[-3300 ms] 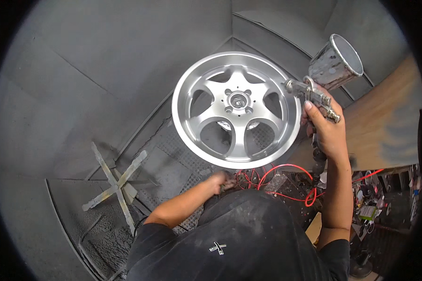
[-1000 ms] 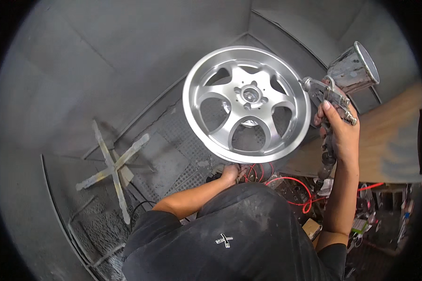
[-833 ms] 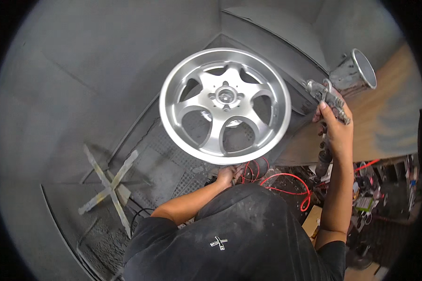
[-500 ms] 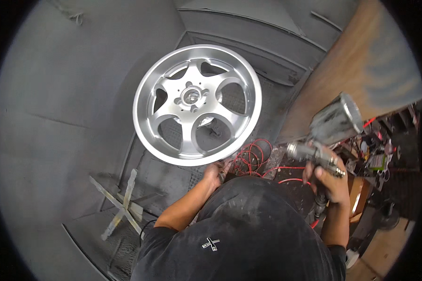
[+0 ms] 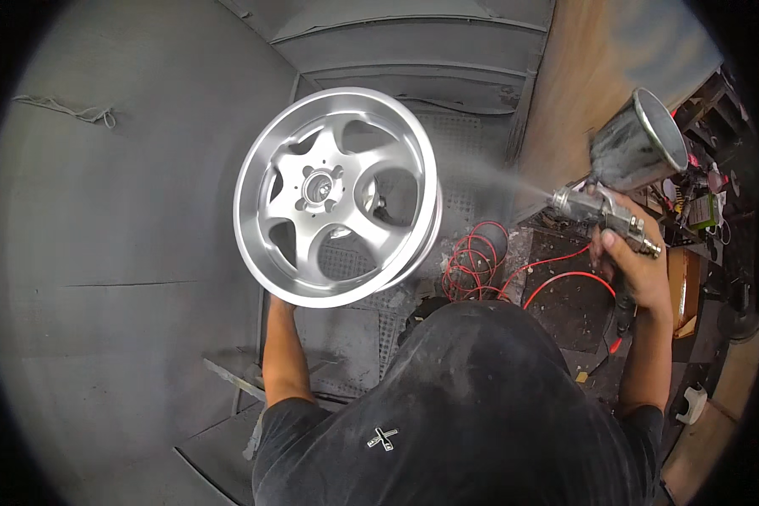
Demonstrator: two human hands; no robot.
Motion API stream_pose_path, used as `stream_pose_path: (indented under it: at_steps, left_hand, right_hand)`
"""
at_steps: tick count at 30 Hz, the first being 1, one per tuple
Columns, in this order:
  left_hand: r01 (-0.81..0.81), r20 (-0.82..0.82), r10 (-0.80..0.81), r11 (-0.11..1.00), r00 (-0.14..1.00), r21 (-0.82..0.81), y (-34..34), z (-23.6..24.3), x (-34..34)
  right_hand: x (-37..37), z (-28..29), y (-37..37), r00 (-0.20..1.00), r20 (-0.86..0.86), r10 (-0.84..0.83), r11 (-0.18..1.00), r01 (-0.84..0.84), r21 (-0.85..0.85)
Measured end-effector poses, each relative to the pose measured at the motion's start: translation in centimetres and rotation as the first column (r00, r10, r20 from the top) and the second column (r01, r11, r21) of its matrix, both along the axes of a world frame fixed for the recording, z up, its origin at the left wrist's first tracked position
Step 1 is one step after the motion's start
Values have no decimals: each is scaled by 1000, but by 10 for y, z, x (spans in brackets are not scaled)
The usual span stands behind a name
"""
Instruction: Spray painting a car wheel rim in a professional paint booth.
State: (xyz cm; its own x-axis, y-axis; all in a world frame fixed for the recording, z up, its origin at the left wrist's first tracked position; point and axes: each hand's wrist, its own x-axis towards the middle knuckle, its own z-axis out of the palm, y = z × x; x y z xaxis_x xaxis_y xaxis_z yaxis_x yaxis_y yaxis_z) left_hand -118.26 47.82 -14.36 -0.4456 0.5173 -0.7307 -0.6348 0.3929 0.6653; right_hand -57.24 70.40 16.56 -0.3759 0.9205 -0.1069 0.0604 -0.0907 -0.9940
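A silver alloy wheel (image 5: 299, 221) with curved spokes faces up, tilted so that part of its outer side shows at the right. My left hand (image 5: 282, 301) is at the lower left of its rim, mostly hidden behind it; its fingers do not show. To the right of the wheel, my right hand (image 5: 637, 253) is closed around a spray gun (image 5: 599, 211) with a grey paint cup (image 5: 637, 143) on top. A pale mist leaves the nozzle toward the wheel's right side. The gun stays apart from the rim.
A red air hose (image 5: 476, 266) lies coiled on the floor and runs toward the gun. Grey walls (image 5: 143, 202) stand left and behind. A brown panel (image 5: 582, 84) rises at the far right, with cluttered shelves (image 5: 708, 181) beside it. A taped stand (image 5: 232, 378) is at the lower left.
My left hand has gone from below the rim to its lower left, and the wheel has tilted and turned. Mist now comes from the gun, where none showed before. The view has shifted.
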Motion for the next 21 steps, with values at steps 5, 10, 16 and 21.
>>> stream_pose_path:
  at_steps: [5, 10, 16, 21]
  left_hand:
    - [-214, -122, 264, 923, 957, 320, -1, 27, 83]
    - [-392, 329, 349, 917, 878, 75, 12, 2, 198]
    - [-414, 633, 306, 910, 711, 26, 51, 20, 303]
    - [-504, 560, 416, 864, 716, 3, 85, 51, 336]
  right_hand:
    - [-6, -7, 9, 999, -32, -36, 999, 36, 8]
    - [-16, -13, 19, 997, -47, -61, 998, 61, 13]
    - [-16, -25, 17, 999, -35, 23, 998, -21, 61]
    - [-9, -42, -7, 927, -195, 319, 939, -338, -69]
